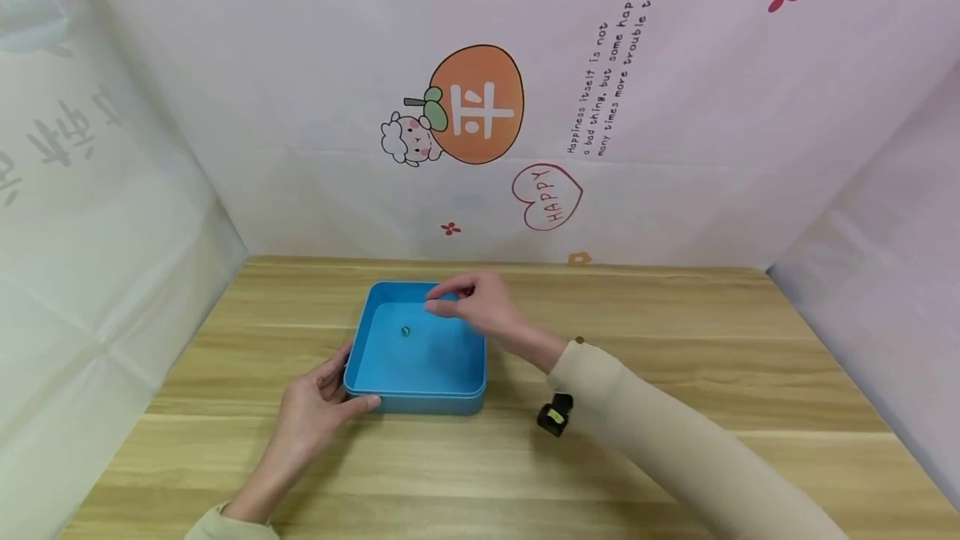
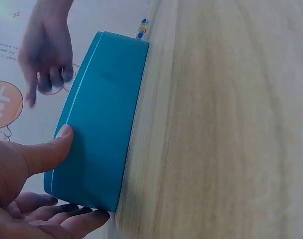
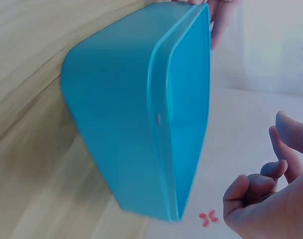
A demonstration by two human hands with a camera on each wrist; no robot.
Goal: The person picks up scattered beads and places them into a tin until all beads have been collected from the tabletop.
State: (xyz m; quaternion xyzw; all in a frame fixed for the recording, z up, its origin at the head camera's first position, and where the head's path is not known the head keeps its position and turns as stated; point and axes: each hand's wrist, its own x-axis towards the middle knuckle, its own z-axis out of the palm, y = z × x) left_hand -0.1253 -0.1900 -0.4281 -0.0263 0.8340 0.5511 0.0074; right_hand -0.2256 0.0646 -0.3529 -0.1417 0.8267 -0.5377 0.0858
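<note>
A shallow, open-topped blue box [image 1: 420, 404] sits on the wooden table. Inside it, on the floor, lies a small green marble [image 1: 405, 331]. My left hand [image 1: 311, 411] grips the box's near left corner, thumb on the front wall and fingers along the left side; the left wrist view shows these fingers low against the wall. Above the box's far right part hovers my right hand [image 1: 483, 304], index finger and thumb extended with tips close together. From the right wrist view, its other fingers are curled and nothing shows in the hand [image 3: 275, 179].
Small blue and yellowish marbles [image 2: 142, 29] lie beyond the box's far end in the left wrist view. A printed white cloth [image 1: 337, 190] hangs behind the table [image 1: 675, 440], with more cloth at both sides. A black wrist camera [image 1: 553, 417] hangs beneath the right sleeve.
</note>
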